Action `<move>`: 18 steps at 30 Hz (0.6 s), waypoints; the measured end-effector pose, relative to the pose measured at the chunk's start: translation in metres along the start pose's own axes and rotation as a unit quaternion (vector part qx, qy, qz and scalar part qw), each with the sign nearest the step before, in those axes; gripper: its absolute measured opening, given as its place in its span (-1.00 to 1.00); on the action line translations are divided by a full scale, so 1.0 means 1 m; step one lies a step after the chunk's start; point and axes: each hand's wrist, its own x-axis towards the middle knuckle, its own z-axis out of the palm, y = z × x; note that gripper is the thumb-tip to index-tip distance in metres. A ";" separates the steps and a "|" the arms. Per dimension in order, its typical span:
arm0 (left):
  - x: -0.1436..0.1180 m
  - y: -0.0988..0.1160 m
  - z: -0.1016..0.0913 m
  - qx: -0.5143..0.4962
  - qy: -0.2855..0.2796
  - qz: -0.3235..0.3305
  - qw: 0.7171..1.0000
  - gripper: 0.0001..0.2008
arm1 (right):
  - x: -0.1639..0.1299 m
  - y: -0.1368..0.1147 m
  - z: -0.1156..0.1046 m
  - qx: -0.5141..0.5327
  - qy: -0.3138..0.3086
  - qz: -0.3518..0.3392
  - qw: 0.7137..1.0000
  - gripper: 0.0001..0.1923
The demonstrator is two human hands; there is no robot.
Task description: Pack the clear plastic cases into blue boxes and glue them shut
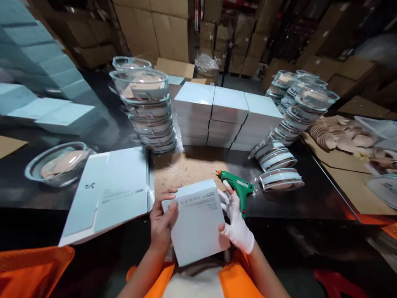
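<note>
A closed white cardboard box (198, 231) with fine printing along its top edge is held tilted in front of my body, at the table's near edge. My left hand (163, 223), bare, grips its left side with the thumb on the printed face. At the right side is my right hand (237, 225) in a white glove with bare fingertips; its thumb presses on the box, while its fingers are spread along the edge and partly hidden. Just beyond that hand a green hot glue gun (238, 186) with an orange tip lies on the table.
Flat white cartons (120, 182) lie left, overhanging the table edge. Behind stand stacked white boxes (229, 103), between a tall stack of clear bowls (149, 111) and more bowls (300, 99). One wrapped bowl (58, 163) sits far left. Beige pieces (338, 132) are piled right.
</note>
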 end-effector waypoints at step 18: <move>-0.015 0.019 -0.018 0.108 0.075 0.001 0.991 -0.46 | 0.238 -0.232 -0.245 -0.259 0.304 -0.116 0.910 -0.50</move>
